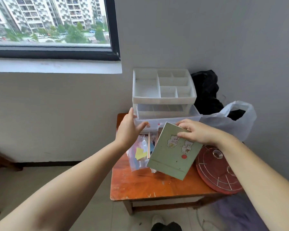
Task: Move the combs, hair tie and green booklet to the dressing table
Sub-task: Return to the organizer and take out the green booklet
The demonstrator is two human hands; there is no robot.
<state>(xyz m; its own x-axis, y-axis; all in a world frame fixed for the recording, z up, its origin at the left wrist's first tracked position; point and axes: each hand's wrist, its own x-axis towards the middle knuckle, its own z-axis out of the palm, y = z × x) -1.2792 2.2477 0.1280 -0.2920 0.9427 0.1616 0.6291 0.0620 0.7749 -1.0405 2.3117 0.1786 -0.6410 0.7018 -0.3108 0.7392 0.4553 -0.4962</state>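
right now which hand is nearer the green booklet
Right. The right hand grips the green booklet at its top edge; the left hand is off to its left, open by the plastic organizer.

A high-floor flat's room: black-framed window (53, 25) facing apartment blocks, plain grey walls (207, 30), tiled floor (48, 180), small worn orange wooden table (157, 185) bearing a white plastic drawer organiser (163, 90)

Plain grey-white walls (207, 30) meeting at a corner, black-framed window (113, 27) upper left showing daylit apartment blocks, pale tiled floor (83, 189), small worn orange wooden bench (157, 185) against the corner.
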